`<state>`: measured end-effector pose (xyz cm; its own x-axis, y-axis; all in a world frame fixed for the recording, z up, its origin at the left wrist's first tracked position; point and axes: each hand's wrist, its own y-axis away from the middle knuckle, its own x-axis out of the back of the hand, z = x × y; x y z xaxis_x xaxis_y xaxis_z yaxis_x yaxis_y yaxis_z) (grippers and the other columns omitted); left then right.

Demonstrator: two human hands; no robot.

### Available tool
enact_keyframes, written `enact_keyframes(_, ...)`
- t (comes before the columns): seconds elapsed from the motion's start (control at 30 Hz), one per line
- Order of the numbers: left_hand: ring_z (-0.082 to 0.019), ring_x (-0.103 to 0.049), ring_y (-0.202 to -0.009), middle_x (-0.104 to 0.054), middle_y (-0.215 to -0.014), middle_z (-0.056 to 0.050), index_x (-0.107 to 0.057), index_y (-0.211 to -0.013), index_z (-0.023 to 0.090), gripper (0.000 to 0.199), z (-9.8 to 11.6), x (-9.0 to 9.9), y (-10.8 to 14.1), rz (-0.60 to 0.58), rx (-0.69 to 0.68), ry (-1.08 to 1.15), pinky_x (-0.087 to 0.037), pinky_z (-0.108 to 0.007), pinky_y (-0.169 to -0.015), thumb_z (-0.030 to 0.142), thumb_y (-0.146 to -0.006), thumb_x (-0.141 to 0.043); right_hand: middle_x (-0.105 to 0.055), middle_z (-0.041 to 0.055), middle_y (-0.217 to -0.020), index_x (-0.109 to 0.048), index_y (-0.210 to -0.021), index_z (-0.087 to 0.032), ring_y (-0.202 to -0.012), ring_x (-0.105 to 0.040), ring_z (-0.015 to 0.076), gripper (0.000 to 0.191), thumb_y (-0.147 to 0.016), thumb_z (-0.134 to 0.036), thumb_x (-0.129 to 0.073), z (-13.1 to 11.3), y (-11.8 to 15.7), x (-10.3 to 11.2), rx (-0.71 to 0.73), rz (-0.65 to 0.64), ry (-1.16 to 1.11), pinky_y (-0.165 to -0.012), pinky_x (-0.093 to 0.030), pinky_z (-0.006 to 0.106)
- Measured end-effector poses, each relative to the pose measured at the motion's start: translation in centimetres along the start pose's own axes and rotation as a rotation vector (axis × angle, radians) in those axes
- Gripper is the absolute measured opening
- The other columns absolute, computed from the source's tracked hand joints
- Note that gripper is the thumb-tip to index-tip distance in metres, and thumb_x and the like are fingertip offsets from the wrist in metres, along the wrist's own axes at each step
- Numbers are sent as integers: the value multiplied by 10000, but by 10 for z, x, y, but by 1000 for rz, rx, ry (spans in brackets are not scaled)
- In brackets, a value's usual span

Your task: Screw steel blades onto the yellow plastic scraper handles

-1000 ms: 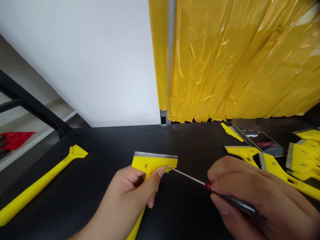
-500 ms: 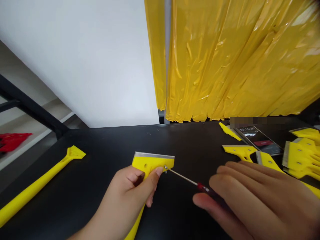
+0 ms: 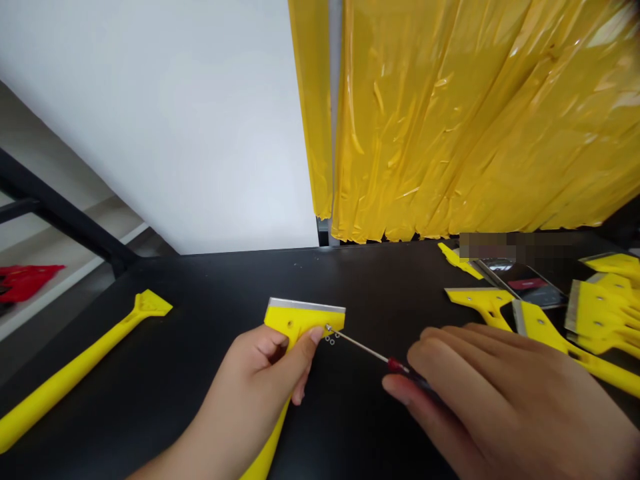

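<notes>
My left hand (image 3: pixel 265 367) grips the neck of a yellow plastic scraper (image 3: pixel 300 320), whose metal blade (image 3: pixel 306 306) faces away from me. My right hand (image 3: pixel 490 393) holds a thin screwdriver (image 3: pixel 367 345) with a red and dark handle, partly hidden by my fingers. Its steel shaft reaches the scraper head's right side, with the tip at a small screw. Just below that spot are tiny metal rings (image 3: pixel 331 340), possibly screw parts.
On the black table (image 3: pixel 225 280), a long yellow scraper (image 3: pixel 85 367) lies left. Several more scrapers (image 3: pixel 600 320) and a dark packet (image 3: pixel 520 283) lie right. Yellow plastic sheeting (image 3: pixel 450 120) hangs beside a white wall (image 3: pixel 150 133). A red object (image 3: pixel 25 281) sits lower left.
The held scraper has shifted slightly up and left, with the screwdriver tip following it. My right hand has moved left, its fingers now stretched over the handle, compared with a second ago.
</notes>
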<state>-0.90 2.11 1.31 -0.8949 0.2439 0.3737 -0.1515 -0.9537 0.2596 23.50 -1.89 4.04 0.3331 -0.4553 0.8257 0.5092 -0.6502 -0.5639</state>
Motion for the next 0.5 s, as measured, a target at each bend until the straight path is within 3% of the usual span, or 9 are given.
enact_keyframes(0.5, -165, -505, -500, -577, -461, -5, -594, -487, 222, 608, -3, -2, -4, -2, -4, -15, -393, -292, -566, 624, -943, -600, -593, -35, -675, -498, -897, -234, -519, -589, 161, 223, -1095, -273, -402, 2, -3, -4, -73, -8, -36, -511, -367, 320)
